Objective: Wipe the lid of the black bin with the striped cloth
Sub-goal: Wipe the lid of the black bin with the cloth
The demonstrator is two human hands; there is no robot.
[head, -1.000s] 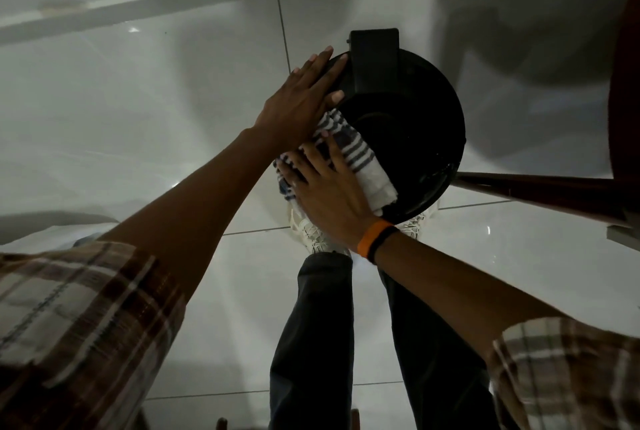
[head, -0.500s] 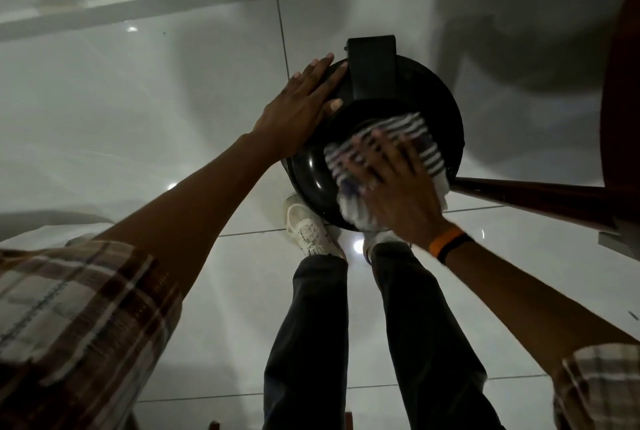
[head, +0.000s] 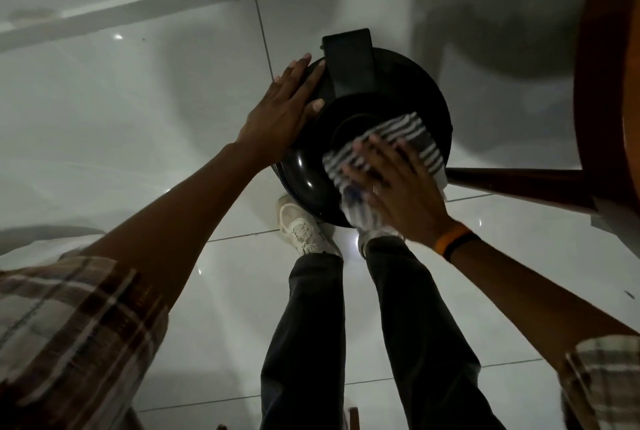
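Right hand [head: 398,187] flat, open, pressing grey-white striped cloth [head: 391,142] on glossy round black bin lid [head: 304,170], frame centre; left hand [head: 280,118] open, steadying rim. Best keep pressure even, sweep outward.

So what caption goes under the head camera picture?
Right hand presses the grey-and-white striped cloth on the round black bin lid; left hand steadies its edge.

1. I can read no text, label, brand, number or sign anywhere in my head view.
2. The black bin's lid [head: 363,125] shows me only plain glossy plastic.
3. The striped cloth [head: 398,142] carries stripes, no lettering.
4. The orange wristband [head: 453,239] looks blank to me.
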